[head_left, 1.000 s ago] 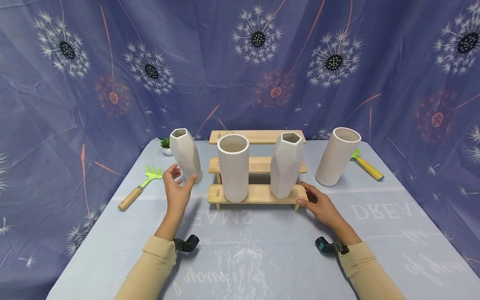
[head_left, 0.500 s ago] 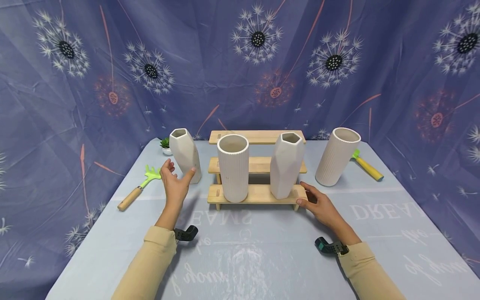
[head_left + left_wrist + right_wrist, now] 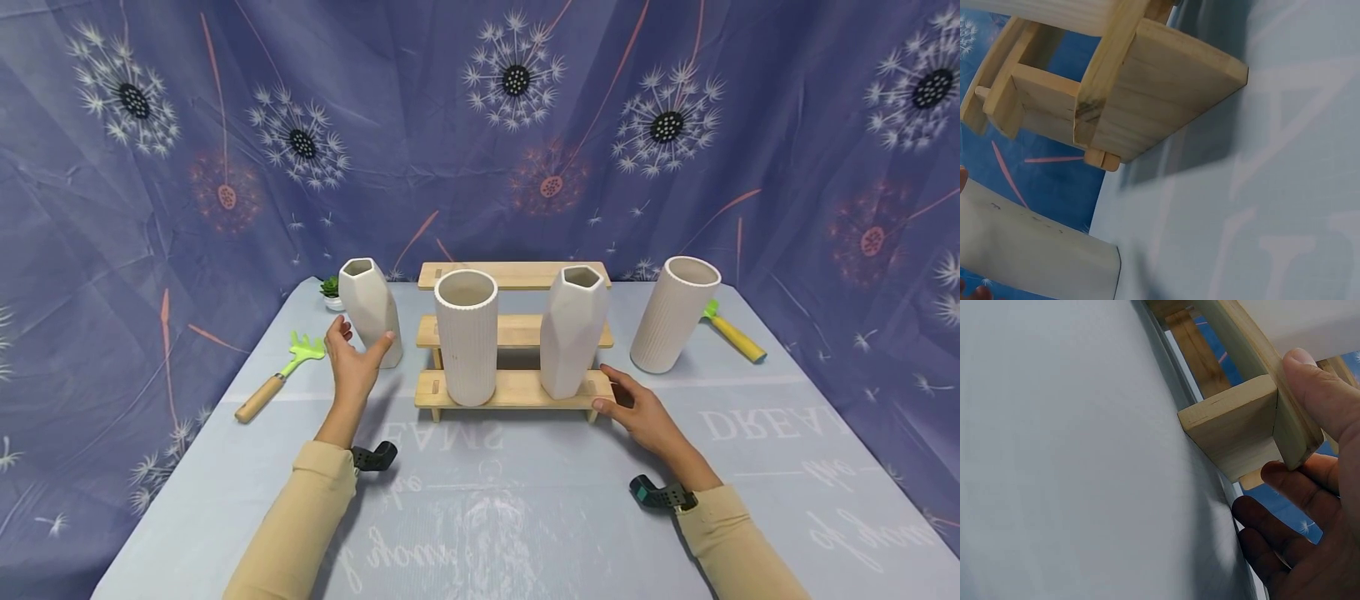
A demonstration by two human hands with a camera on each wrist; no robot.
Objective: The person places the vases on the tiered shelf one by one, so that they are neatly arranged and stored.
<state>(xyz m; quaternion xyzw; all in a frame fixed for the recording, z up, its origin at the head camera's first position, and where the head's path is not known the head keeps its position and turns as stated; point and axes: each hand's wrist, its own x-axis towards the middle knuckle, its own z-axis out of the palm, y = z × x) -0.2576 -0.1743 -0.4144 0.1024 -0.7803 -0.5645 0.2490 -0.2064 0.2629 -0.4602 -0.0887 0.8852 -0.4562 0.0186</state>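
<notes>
Before my left hand (image 3: 354, 362) stands a white faceted vase (image 3: 371, 312) on the table, left of the wooden stand. The thumb overlaps its right side; the other fingers are loosely bent beside its left side, a small gap showing. In the left wrist view the vase (image 3: 1035, 244) lies between thumb tip and fingertips. My right hand (image 3: 637, 408) pinches the right end of the stand's lowest shelf (image 3: 517, 387), thumb (image 3: 1316, 381) above and a fingertip underneath. That tiered wooden stand carries a ribbed white vase (image 3: 468, 342) and a second faceted vase (image 3: 573, 333).
Another ribbed vase (image 3: 673, 317) stands right of the stand. Behind it lies a yellow-handled green tool (image 3: 735, 335). At the left are a green hand rake (image 3: 281, 375) and a small potted plant (image 3: 332, 293). A blue dandelion-print curtain (image 3: 420, 125) hangs behind the table.
My left hand has shifted slightly up along the faceted vase, its thumb now higher on that side. The vases, stand and right hand have stayed in place.
</notes>
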